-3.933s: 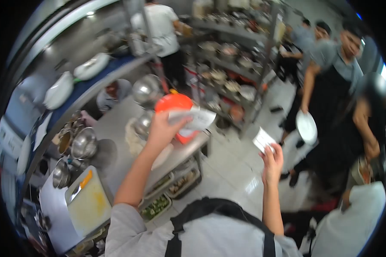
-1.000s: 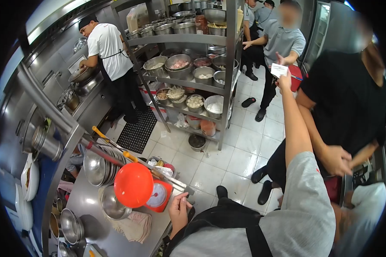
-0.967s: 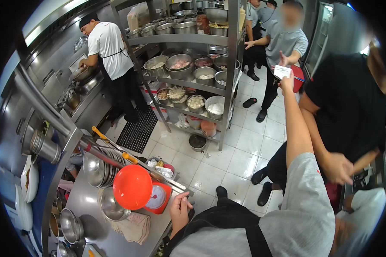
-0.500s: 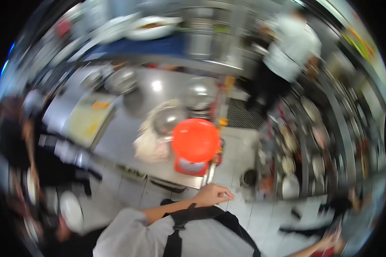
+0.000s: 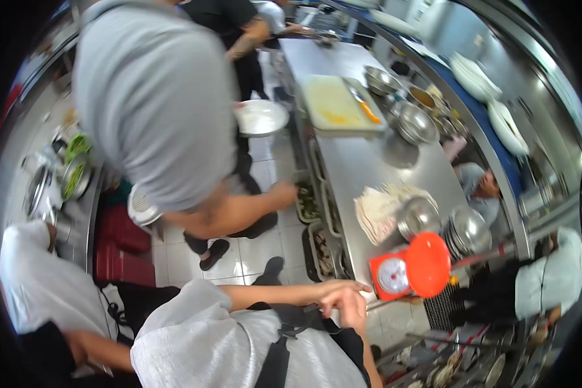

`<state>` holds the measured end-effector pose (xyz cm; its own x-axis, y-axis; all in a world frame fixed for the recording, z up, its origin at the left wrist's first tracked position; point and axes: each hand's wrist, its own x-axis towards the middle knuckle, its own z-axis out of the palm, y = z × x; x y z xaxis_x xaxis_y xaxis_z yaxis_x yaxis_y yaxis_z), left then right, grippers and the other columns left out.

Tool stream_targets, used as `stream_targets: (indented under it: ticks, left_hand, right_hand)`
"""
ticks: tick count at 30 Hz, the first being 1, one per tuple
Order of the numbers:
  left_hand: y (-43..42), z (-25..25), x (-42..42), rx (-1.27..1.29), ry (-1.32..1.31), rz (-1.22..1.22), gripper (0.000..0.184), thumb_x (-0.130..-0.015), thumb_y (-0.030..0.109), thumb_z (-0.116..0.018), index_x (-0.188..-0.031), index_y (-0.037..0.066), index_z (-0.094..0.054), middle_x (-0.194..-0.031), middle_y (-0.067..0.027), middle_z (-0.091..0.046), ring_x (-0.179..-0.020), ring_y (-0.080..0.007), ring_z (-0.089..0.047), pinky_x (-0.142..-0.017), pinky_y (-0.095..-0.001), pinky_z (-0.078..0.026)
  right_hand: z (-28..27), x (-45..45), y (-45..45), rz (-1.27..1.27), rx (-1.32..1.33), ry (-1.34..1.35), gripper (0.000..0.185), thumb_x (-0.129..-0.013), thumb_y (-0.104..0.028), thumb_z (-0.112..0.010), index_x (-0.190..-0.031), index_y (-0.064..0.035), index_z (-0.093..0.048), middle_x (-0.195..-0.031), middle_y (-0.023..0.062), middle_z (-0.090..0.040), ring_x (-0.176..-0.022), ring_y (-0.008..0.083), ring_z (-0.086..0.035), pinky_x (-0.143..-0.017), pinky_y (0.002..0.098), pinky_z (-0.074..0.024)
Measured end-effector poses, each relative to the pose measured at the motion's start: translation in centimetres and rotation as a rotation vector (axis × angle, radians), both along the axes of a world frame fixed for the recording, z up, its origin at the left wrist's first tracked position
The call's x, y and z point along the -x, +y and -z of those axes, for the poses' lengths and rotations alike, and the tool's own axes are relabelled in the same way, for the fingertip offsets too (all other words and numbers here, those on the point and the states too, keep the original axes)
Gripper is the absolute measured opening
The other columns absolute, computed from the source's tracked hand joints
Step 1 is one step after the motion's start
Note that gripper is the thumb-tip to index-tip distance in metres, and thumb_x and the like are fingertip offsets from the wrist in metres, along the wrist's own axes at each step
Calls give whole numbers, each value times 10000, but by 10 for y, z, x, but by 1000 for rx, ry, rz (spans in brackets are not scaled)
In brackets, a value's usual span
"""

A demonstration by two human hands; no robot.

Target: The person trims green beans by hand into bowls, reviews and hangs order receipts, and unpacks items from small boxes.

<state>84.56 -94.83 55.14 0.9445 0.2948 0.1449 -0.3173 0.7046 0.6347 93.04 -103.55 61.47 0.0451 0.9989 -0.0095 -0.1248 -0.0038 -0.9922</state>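
Note:
My left hand [image 5: 338, 288] reaches in from the left beside the table corner, its fingers loosely extended and nothing visible in it. Close against it is my right hand [image 5: 348, 306], with bent, slightly parted fingers and no object showing. The two hands overlap in view. Just right of them stands a red scale [image 5: 391, 276] with a white dial and a round red pan [image 5: 427, 264]. Behind the scale, a cream cloth [image 5: 377, 213] lies on the steel table [image 5: 352, 161] beside metal bowls [image 5: 418, 218].
A cutting board [image 5: 339, 103] holds a knife with an orange handle [image 5: 370, 112]. A person in grey [image 5: 155, 110] stands close on the left, near a white plate [image 5: 262, 118]. Another person [image 5: 52, 278] is at lower left. Food trays [image 5: 319, 249] sit under the table edge.
The view has swung toward the left, bringing the grey-clad person close. My right hand, earlier stretched out with white paper, is now beside my left hand, with no paper visible.

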Motion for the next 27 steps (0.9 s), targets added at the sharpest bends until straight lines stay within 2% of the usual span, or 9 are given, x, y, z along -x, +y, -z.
stream_targets:
  ticks: [3, 4, 5, 7, 12, 20, 23, 25, 27]
  left_hand:
    - [43, -2, 45, 464, 45, 248, 625, -894, 533, -493, -1290, 49, -491, -1247, -157, -578, -1146, -294, -551, -970, -368, -436]
    - [54, -26, 73, 449, 160, 106, 630, -906, 561, -443, -1282, 59, -498, -1242, -150, -581, -1140, -276, -557, -944, -358, -450]
    - [64, -50, 99, 435, 273, -30, 641, -918, 590, -392, -1274, 68, -504, -1236, -143, -583, -1133, -258, -563, -918, -347, -465]
    - [85, -51, 119, 208, 439, -265, 488, -948, 523, -426, -1108, 86, -572, -994, -71, -649, -680, -91, -581, -568, -214, -480]
    - [127, -71, 158, -82, 409, -687, 331, -967, 385, -445, -887, 85, -562, -770, -33, -647, -439, -36, -433, -342, -187, -372]
    - [145, -85, 194, -36, 527, -1103, 353, -974, 324, -388, -811, 56, -550, -776, -53, -652, -423, -45, -447, -321, -191, -366]
    - [154, -71, 203, -26, 473, -1279, 364, -983, 307, -371, -793, 43, -536, -790, -77, -647, -493, -86, -523, -401, -211, -432]
    - [156, -72, 210, -6, 307, -1349, 401, -996, 298, -341, -762, 15, -502, -777, -133, -628, -701, -194, -628, -630, -276, -505]
    - [158, -71, 208, 43, 223, -1420, 419, -997, 309, -329, -756, 15, -504, -781, -152, -632, -579, -159, -587, -522, -244, -482]
  right_hand:
    - [14, 58, 56, 171, 475, 654, 294, -987, -332, -447, -894, -80, -567, -644, -10, -507, -552, 130, -492, -501, 246, -401]
    - [8, 72, 73, 277, 565, 881, 203, -993, -273, -441, -929, -105, -538, -659, -16, -487, -573, 113, -493, -514, 227, -402]
    - [6, 66, 89, -134, 409, 1073, 187, -991, -267, -447, -882, -128, -510, -626, -41, -433, -537, 80, -432, -473, 219, -362]
    - [-4, 90, 122, -46, 497, 1027, 227, -1003, -281, -422, -834, -159, -512, -591, -65, -415, -481, 40, -394, -407, 205, -328]
    - [-11, 153, 175, 85, 353, 775, 244, -1004, -280, -410, -793, -176, -474, -555, -75, -380, -405, 32, -355, -332, 195, -296]
    - [-14, 191, 226, -142, 381, 389, 320, -981, -301, -453, -688, -174, -446, -522, -65, -352, -371, 51, -325, -308, 231, -268]
    - [-10, 196, 240, -365, 382, 328, 311, -996, -327, -426, -746, -143, -439, -530, -45, -371, -387, 62, -350, -322, 233, -288]
    - [-11, 202, 249, -448, 349, 209, 299, -1007, -335, -415, -809, -114, -452, -541, -43, -363, -396, 72, -355, -336, 229, -310]
    - [-4, 201, 257, -545, 332, 113, 298, -1011, -322, -408, -827, -96, -471, -566, -31, -398, -418, 76, -391, -357, 229, -331]
